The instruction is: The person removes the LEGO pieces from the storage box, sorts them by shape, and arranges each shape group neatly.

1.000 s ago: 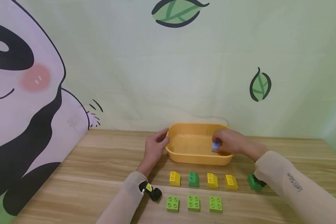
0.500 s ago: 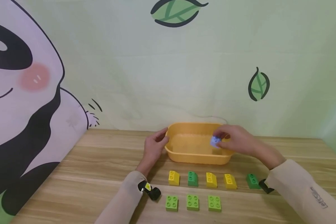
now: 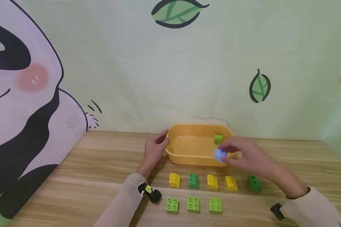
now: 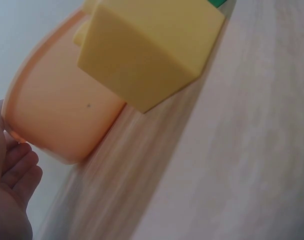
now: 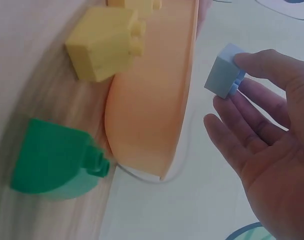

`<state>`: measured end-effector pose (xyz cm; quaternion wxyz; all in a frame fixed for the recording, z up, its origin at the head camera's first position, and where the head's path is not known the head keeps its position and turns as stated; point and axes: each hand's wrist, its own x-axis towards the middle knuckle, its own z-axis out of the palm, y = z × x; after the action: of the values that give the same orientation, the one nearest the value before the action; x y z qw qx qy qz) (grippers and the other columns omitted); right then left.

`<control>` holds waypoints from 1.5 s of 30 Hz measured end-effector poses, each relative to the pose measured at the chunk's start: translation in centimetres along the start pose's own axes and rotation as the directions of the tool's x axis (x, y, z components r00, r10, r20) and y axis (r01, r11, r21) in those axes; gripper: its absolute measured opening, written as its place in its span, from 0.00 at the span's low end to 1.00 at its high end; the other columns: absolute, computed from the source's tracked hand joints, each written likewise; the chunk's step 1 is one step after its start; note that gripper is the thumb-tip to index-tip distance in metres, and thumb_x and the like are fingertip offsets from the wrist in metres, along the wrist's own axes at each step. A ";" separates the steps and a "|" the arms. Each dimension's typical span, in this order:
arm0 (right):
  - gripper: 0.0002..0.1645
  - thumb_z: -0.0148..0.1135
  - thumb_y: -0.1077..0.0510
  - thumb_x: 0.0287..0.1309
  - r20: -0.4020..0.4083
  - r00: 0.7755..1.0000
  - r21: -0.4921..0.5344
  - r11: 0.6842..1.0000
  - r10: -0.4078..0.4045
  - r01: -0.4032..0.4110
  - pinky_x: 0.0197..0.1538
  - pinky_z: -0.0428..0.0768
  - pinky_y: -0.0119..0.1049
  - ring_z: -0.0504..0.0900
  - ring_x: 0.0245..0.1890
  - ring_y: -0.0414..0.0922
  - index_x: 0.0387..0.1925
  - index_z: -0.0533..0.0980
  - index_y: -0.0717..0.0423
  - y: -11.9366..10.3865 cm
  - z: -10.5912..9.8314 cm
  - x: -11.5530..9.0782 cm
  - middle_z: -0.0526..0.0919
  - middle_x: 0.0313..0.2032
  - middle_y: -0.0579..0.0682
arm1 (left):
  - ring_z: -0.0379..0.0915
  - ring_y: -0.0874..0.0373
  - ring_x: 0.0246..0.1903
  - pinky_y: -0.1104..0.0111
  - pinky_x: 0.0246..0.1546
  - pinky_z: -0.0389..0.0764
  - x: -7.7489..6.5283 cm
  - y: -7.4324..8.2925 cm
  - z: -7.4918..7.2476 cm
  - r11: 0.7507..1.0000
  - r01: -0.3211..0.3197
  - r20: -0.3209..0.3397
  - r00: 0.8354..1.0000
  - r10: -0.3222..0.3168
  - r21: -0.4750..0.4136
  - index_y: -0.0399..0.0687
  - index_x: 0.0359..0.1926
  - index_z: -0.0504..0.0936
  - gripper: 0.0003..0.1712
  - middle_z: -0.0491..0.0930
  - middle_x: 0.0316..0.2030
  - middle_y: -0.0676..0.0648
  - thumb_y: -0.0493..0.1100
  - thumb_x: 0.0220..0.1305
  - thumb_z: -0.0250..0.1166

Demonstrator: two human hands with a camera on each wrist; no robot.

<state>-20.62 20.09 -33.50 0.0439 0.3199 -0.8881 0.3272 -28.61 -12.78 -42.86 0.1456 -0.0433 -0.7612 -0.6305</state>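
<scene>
My right hand (image 3: 250, 156) pinches a light blue toy building brick (image 3: 220, 154) between thumb and fingers, over the front right rim of an orange-yellow plastic tub (image 3: 199, 160). In the right wrist view the blue brick (image 5: 223, 74) is tilted, its studs toward the fingers. My left hand (image 3: 154, 149) grips the tub's left rim with thumb and fingers. The left wrist view has that hand (image 4: 14, 175) at the tub wall (image 4: 67, 100), the thumb partly out of frame. Inside the tub, at the right, lies a lime green brick (image 3: 218, 139).
Before the tub stands a row of sloped bricks: yellow (image 3: 174, 180), dark green (image 3: 193, 181), yellow (image 3: 212, 182), yellow (image 3: 231, 183) and dark green (image 3: 254, 183). Nearer are three lime green bricks (image 3: 193, 205) on the wooden table (image 3: 102, 176). A panda-printed backdrop (image 3: 159, 78) hangs behind.
My right hand has lifted the blue brick from inside the tub and drawn it toward me over the rim. The lime green brick in the tub has come into view. My left hand stays put.
</scene>
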 end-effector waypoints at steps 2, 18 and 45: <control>0.18 0.78 0.66 0.58 -0.003 1.000 0.000 1.000 -0.003 0.003 0.52 0.88 0.49 0.85 0.45 0.43 0.50 0.85 0.54 -0.2 0.0 -0.7 0.86 0.45 0.43 | 0.82 0.46 0.57 0.61 0.59 0.83 0.0 0.1 0.0 1.000 0.001 0.001 1.000 -0.001 0.001 0.36 0.63 0.85 0.22 0.86 0.57 0.38 0.33 0.68 0.68; 0.19 0.80 0.53 0.60 0.209 0.977 0.059 0.996 0.048 -0.062 0.50 0.88 0.40 0.83 0.46 0.37 0.52 0.85 0.45 -0.6 0.0 -5.2 0.86 0.49 0.37 | 0.82 0.44 0.57 0.64 0.57 0.83 0.2 0.2 0.0 1.000 -0.006 0.000 1.000 0.006 -0.017 0.34 0.62 0.84 0.21 0.86 0.56 0.36 0.31 0.69 0.68; 0.17 0.79 0.51 0.60 0.432 0.892 0.046 0.984 0.134 -0.170 0.50 0.86 0.38 0.81 0.45 0.34 0.50 0.85 0.40 -1.0 0.8 -6.7 0.83 0.46 0.31 | 0.82 0.43 0.58 0.64 0.57 0.83 0.0 -0.1 0.1 1.000 -0.015 0.001 1.000 0.015 -0.008 0.33 0.62 0.84 0.21 0.85 0.57 0.34 0.31 0.69 0.68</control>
<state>-14.58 22.65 -35.47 -0.1905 0.3147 -0.8841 0.2883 -28.65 -12.75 -43.00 0.1499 -0.0498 -0.7584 -0.6324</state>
